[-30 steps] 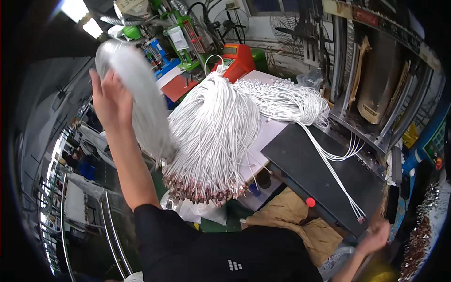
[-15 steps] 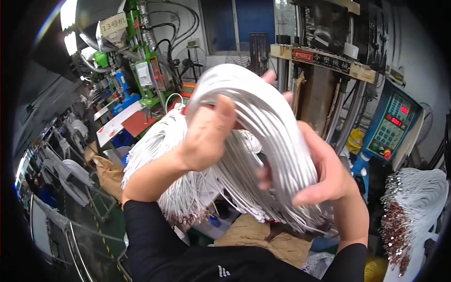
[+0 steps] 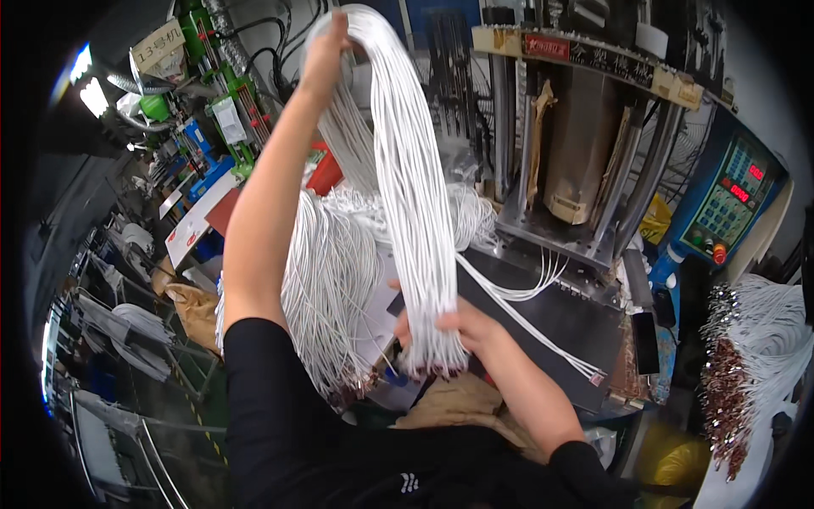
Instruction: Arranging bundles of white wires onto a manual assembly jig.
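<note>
On a crowded workshop floor, a pale table [image 3: 371,329] is carrying a wide heap of white cables [image 3: 326,280], its copper-coloured ends drooping at the near edge, while a looser pile of cables [image 3: 475,219] is lying behind. To the right, a dark slab [image 3: 577,327] is stretching out before a tall metal press [image 3: 581,144], with a few loose strands [image 3: 585,369] trailing across it. A blue control panel [image 3: 731,195] with glowing red digits is standing to the right of the press, and a copper-tipped bundle [image 3: 767,331] is spilling down at far right. Green machinery [image 3: 237,119] is crowding the back left, and racks [image 3: 140,327] bearing pale lengths are lining the left side of the room.

At centre, a person in a black top [image 3: 365,467] is holding a thick white cable bundle [image 3: 407,153] in the air over the table. The bundle is arching at the top and falling in a long, smooth, near-parallel sheaf, its reddish-brown ends gathering at the bottom; a second leg is hanging behind, partly hidden. The left hand [image 3: 326,55] is gripping the bend high up, its fingers only partly showing. The right hand [image 3: 471,327] is clasping the sheaf low down, just above the ends, thumb across the front.
</note>
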Available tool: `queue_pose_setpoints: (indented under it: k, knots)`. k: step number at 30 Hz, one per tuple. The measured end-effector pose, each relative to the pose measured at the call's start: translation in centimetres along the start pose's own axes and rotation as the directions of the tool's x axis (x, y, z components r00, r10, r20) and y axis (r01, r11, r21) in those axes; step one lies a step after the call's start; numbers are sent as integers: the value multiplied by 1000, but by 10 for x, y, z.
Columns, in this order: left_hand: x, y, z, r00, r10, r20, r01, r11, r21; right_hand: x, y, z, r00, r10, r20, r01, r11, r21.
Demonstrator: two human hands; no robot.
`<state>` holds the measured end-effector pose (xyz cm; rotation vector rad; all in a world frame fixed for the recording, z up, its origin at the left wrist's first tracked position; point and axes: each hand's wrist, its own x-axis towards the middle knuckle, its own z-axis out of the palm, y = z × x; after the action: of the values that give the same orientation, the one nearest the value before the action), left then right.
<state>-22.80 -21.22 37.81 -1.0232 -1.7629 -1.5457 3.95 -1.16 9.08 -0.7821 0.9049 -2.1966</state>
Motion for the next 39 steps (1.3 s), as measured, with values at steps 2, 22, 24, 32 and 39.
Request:
queue_pose_setpoints:
  k: [2, 22, 24, 32, 39]
  knots:
    - [-15, 14, 13, 999, 43, 1, -43, 988, 147, 10, -6, -8, 998, -19, 55, 20, 999, -32]
    - [-362, -139, 199, 929, -228, 291, -39, 721, 691, -233, -81, -139, 573, 97, -814, -740, 488, -463]
    - [-358, -147, 208, 929, -309, 204, 32, 615, 788, -226, -107, -136, 563, 114, -819, -739, 513, -437]
    - [-313, -116, 154, 729, -663, 173, 291, 528, 798, -208, -127, -89, 525, 391, -756, -723, 674, -153]
    - [-380, -50, 244, 770, -221, 598, -137, 859, 493, -240, -80, -115, 523, -193, -830, -810, 191, -554]
